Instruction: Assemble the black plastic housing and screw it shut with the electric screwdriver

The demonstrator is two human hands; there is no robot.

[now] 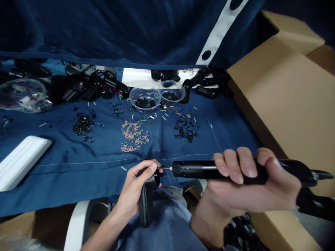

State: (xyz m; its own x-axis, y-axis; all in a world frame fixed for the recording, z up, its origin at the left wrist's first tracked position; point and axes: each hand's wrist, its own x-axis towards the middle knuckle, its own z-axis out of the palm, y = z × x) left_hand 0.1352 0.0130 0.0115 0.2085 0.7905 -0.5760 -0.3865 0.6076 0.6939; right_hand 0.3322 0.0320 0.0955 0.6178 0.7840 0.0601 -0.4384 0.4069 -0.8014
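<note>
My right hand (243,181) is wrapped around a black electric screwdriver (193,169), held level with its bit pointing left. The bit reaches the fingertips of my left hand (138,181), which grips a black plastic part (146,202) in front of the table edge. The bit's tip meets the upper end of that part, though the exact contact is hidden by my fingers. Beyond my hands lie a pile of copper-coloured screws (131,148), a pile of black screws (83,124) and scattered small black pieces (185,130).
Two clear round tubs (145,108) with dark bits stand at the back, near heaped black plastic parts (86,87). A clear bowl (23,108) and a white box-shaped object (23,160) are at left. A large cardboard box (293,87) borders the right side.
</note>
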